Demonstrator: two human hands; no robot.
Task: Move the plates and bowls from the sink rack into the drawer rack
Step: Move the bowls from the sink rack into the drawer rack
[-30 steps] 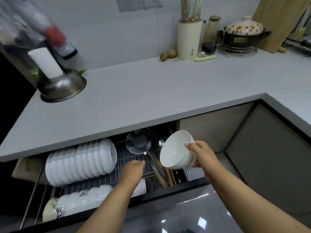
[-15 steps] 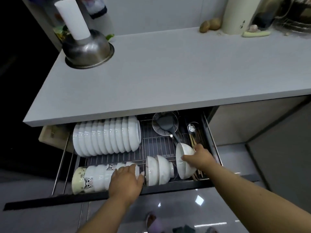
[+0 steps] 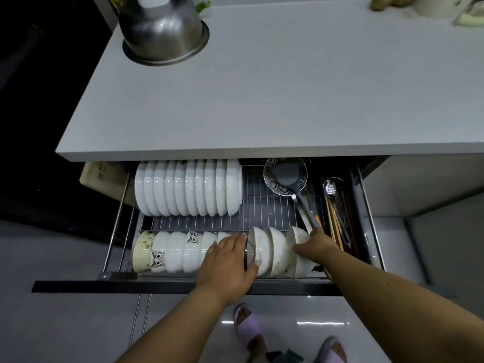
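Right hand (image 3: 315, 244) grips my plain white bowl (image 3: 298, 254), standing on edge in the drawer rack (image 3: 262, 205); left hand (image 3: 230, 260) rests flat on neighbouring bowls (image 3: 180, 251).

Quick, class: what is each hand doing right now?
Left hand: open, fingers resting on the front-row bowls.
Right hand: gripping the rightmost white bowl.

A home kitchen: a grey table (image 3: 262, 95) carries a steel mixing bowl (image 3: 165, 32) at 11 o'clock, above an open drawer rack (image 3: 272, 205) of white plates (image 3: 188, 188), bowls (image 3: 180, 251) and utensils (image 3: 337, 213).
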